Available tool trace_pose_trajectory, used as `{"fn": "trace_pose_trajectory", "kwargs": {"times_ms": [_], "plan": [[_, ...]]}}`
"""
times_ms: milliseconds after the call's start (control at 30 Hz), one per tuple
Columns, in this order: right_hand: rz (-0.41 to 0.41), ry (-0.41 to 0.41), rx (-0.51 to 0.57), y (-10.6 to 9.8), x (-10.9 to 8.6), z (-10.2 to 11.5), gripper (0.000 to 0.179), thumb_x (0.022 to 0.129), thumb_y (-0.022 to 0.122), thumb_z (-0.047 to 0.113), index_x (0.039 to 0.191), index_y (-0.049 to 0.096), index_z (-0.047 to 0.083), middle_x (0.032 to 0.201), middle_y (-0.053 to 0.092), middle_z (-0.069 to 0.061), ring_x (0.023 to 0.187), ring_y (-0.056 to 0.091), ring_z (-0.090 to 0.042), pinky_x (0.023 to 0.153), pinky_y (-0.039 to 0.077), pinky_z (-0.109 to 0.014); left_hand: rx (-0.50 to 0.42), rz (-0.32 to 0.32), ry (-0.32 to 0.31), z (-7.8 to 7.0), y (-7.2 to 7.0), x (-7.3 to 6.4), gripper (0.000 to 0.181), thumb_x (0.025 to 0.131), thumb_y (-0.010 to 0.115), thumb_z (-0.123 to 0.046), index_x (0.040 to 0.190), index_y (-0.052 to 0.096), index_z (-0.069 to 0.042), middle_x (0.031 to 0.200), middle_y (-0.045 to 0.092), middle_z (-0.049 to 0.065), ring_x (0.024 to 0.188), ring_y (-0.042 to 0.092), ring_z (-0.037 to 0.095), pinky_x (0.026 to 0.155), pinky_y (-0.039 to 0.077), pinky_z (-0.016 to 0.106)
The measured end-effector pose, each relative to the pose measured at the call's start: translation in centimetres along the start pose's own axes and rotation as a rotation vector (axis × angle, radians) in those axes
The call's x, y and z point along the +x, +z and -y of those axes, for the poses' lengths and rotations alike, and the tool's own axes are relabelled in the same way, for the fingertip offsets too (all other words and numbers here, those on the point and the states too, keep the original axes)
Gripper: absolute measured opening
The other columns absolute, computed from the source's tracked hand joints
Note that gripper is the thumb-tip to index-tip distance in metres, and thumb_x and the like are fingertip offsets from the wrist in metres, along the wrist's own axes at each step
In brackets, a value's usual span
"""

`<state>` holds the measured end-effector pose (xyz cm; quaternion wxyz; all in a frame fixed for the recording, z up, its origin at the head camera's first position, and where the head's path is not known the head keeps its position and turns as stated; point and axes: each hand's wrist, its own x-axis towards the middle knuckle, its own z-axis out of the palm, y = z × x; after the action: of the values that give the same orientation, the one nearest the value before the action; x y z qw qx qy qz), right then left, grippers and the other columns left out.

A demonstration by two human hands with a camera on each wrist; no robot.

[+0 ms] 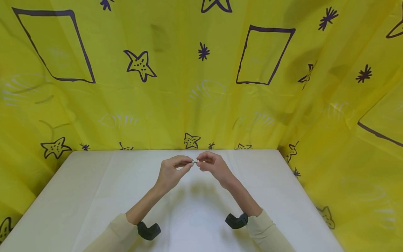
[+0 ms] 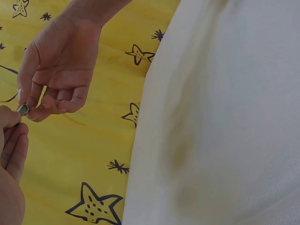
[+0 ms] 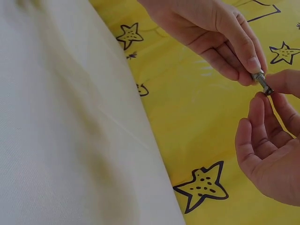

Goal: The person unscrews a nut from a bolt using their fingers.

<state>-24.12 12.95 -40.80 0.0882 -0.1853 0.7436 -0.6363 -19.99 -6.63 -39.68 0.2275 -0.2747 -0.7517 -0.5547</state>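
A small silver metal bolt [image 3: 262,81] is held in the air between both hands, its thread showing in the right wrist view. My left hand [image 1: 170,173] pinches one end of it between thumb and fingertips. At the other end sits a small nut [image 3: 267,91], which also shows in the left wrist view as a nut [image 2: 26,108]. My right hand [image 1: 218,168] has its thumb and index fingertip pinched at this nut, with the other fingers loosely curled. Fingertips hide part of the bolt in every view.
Below the hands lies a white-covered table [image 1: 132,196]. A yellow curtain [image 1: 176,105] printed with starfish and frames hangs along its back and sides. Each wrist wears a dark curved mount, the left mount [image 1: 149,231] and the right mount [image 1: 237,221].
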Motion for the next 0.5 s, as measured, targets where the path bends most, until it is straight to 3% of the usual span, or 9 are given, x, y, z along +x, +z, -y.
{"fn": "trace_pose_trajectory", "kwargs": {"times_ms": [300, 400, 500], "plan": [[0.007, -0.001, 0.002, 0.09, 0.06, 0.14, 0.027, 0.096, 0.066, 0.011, 0.118, 0.059, -0.003, 0.108, 0.064, -0.012, 0.090, 0.064, -0.024, 0.087, 0.055, -0.036, 0.004, 0.000, -0.009, -0.09, -0.12, 0.04, 0.014, 0.083, 0.072, 0.014, 0.097, 0.072, 0.011, 0.092, 0.072, 0.020, 0.082, 0.072, 0.033, 0.078, 0.061, 0.039], [-0.001, 0.028, 0.001, 0.11, 0.06, 0.29, 0.027, 0.099, 0.063, 0.017, 0.115, 0.062, -0.004, 0.101, 0.067, -0.010, 0.087, 0.063, -0.024, 0.087, 0.056, -0.037, 0.007, -0.001, -0.001, -0.13, -0.14, 0.07, 0.014, 0.083, 0.072, 0.014, 0.097, 0.072, 0.011, 0.092, 0.072, 0.020, 0.081, 0.072, 0.032, 0.078, 0.061, 0.039], [-0.007, 0.053, -0.010, 0.10, 0.18, 0.26, 0.027, 0.100, 0.062, 0.022, 0.107, 0.066, -0.004, 0.090, 0.069, -0.006, 0.090, 0.063, -0.033, 0.086, 0.057, -0.034, 0.009, -0.002, -0.004, -0.22, -0.16, 0.12, 0.014, 0.083, 0.072, 0.013, 0.097, 0.072, 0.011, 0.092, 0.073, 0.019, 0.081, 0.072, 0.032, 0.078, 0.061, 0.040]]}}
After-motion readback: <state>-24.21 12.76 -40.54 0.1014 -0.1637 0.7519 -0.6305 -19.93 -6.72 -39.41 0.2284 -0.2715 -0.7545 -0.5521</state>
